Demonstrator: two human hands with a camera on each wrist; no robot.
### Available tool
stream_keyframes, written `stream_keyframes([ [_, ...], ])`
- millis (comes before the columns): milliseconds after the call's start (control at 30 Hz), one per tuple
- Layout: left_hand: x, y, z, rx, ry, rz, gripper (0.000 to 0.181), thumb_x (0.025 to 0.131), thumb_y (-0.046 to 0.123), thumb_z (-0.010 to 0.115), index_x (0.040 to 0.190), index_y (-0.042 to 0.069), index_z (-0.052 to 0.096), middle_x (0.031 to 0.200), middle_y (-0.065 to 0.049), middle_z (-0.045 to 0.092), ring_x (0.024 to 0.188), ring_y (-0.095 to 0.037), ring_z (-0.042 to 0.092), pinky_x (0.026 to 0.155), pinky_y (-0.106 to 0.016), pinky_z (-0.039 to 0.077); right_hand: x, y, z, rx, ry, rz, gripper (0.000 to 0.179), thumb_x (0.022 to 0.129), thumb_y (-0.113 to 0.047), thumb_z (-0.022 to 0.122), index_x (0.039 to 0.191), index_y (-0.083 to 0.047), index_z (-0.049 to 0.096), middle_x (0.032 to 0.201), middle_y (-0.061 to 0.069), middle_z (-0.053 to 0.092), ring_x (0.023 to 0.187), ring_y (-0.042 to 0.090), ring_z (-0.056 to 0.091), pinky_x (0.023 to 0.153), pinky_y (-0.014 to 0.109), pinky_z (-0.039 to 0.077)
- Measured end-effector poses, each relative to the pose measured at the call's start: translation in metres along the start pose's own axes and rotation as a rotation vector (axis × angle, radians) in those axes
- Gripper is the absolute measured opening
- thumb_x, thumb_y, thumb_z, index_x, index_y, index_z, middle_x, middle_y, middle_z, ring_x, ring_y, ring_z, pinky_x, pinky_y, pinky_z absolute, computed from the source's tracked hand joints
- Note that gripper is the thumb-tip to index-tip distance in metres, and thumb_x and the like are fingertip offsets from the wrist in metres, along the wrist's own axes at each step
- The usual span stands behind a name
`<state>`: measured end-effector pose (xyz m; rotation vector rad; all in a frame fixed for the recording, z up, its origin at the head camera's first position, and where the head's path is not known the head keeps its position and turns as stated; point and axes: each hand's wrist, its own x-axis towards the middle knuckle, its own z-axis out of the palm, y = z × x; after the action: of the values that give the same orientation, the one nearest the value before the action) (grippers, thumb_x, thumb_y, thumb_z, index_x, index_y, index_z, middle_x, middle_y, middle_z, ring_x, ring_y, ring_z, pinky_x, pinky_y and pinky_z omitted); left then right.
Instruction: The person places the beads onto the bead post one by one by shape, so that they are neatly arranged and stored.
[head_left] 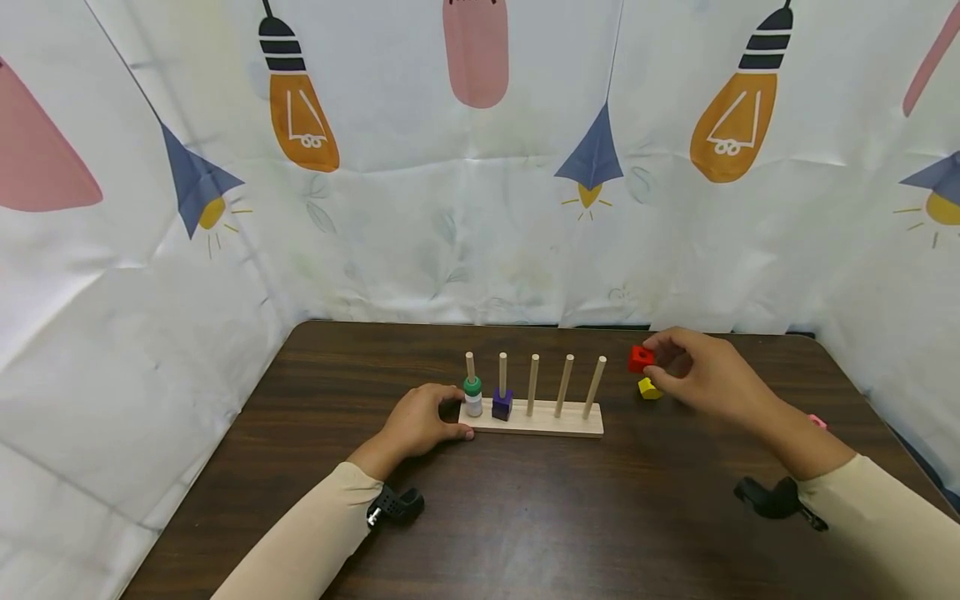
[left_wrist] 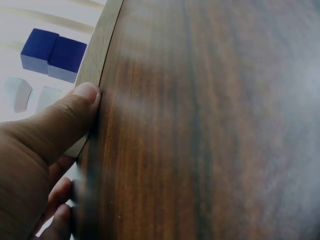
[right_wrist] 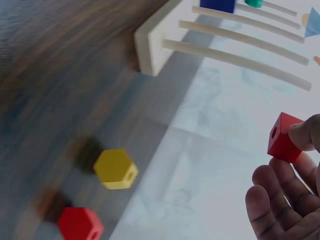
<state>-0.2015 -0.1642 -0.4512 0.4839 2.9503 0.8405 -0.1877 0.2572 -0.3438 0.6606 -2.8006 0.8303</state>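
A wooden peg board [head_left: 540,426] lies on the table, bearing several upright pegs. My left hand [head_left: 423,423] grips its left end, the thumb along the front edge in the left wrist view. White beads [head_left: 473,406] with a green bead [head_left: 472,386] above them sit on the leftmost peg. Dark blue cube beads [left_wrist: 67,57] are stacked on the peg beside it. Over the table to the right of the board, my right hand [head_left: 701,371] pinches a red cube bead [right_wrist: 283,136] between thumb and fingers; a hole shows in one face.
A yellow hexagonal bead [head_left: 649,389] lies on the table below the right hand. Near it in the right wrist view is another red bead [right_wrist: 80,223]. A pink piece [head_left: 817,422] is partly hidden behind the right forearm. A patterned curtain [head_left: 480,233] hangs behind the table.
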Motion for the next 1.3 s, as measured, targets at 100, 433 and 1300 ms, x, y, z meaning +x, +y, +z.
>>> stream_keyframes([
  [100, 0.0, 0.0, 0.0, 0.001, 0.003, -0.004, 0.057, 0.074, 0.042, 0.093, 0.123, 0.019, 0.075, 0.129, -0.007, 0.069, 0.124, -0.03, 0.06, 0.103, -0.05, 0.047, 0.004, -0.007, -0.002, 0.027, 0.005, -0.005, 0.027, 0.095, -0.017, 0.075, 0.12, -0.012, 0.066, 0.1, -0.001, 0.07, 0.082, 0.014, 0.066, 0.068, 0.031, 0.055],
  [433, -0.001, -0.001, -0.001, 0.007, 0.004, -0.01, 0.058, 0.074, 0.042, 0.093, 0.124, 0.018, 0.074, 0.129, -0.007, 0.068, 0.125, -0.03, 0.06, 0.104, -0.05, 0.047, 0.019, -0.025, -0.004, 0.041, 0.035, -0.055, 0.027, 0.095, -0.018, 0.075, 0.12, -0.014, 0.067, 0.098, -0.004, 0.07, 0.081, 0.011, 0.065, 0.07, 0.031, 0.055],
  [1300, 0.0, -0.001, 0.0, 0.011, 0.001, 0.003, 0.056, 0.074, 0.042, 0.093, 0.122, 0.019, 0.075, 0.128, -0.006, 0.069, 0.125, -0.03, 0.06, 0.104, -0.05, 0.047, 0.048, -0.069, 0.017, 0.159, 0.016, -0.126, 0.029, 0.088, -0.007, 0.079, 0.115, -0.007, 0.068, 0.097, 0.0, 0.071, 0.085, 0.014, 0.068, 0.075, 0.038, 0.059],
])
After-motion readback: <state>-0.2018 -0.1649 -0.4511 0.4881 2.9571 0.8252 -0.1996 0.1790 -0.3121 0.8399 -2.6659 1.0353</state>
